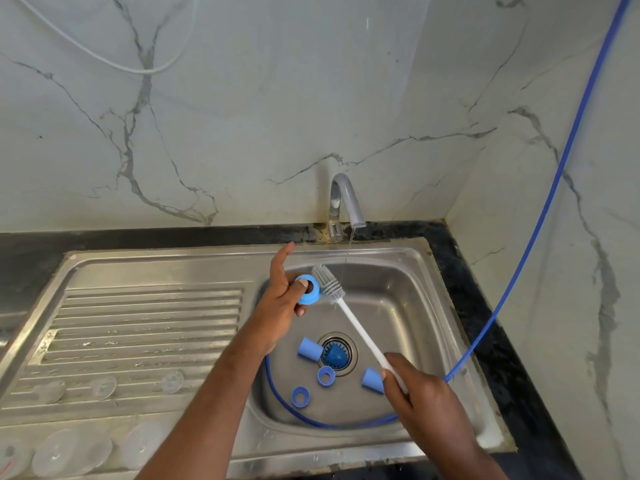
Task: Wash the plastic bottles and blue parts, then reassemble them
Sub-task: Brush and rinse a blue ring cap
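My left hand (282,299) holds a blue ring cap (307,289) over the sink basin, thumb on its rim and forefinger pointing up. My right hand (412,393) grips the white handle of a bottle brush (332,284), whose grey bristle head touches the cap. On the basin floor lie several blue parts: a tube (309,348) beside the drain, a ring (326,376), another ring (300,397) and a tube (372,380) partly hidden by my right hand. Clear plastic bottles (55,452) and clear pieces (104,388) rest on the drainboard at left.
A grey tap (346,199) at the back of the steel sink (415,271) runs a thin stream of water. A blue hose (540,230) comes down the right wall and curls along the basin's front. A blue strainer (335,354) sits in the drain.
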